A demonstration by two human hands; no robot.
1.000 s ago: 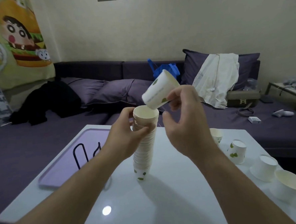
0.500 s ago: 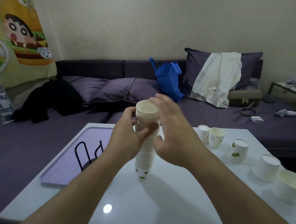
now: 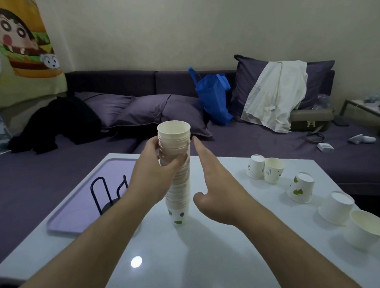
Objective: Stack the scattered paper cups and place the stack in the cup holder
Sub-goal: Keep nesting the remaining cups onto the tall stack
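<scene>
A tall stack of paper cups stands upright on the white table. My left hand grips the stack near its top. Just right of the stack, my right hand is held with straight fingers and holds nothing. Several loose cups lie scattered at the table's right: two upright ones, a tilted one with green marks, an upside-down one and one on its side. The black wire cup holder stands on a purple tray at the left, partly behind my left arm.
A purple sofa runs behind the table, bearing pillows, a black garment, a blue bag, a white shirt and small items. A side table sits at the far right.
My right hand set the cup it held onto the top of the stack, then let go and drew back to the right side of the stack. The left hand kept its grip.
</scene>
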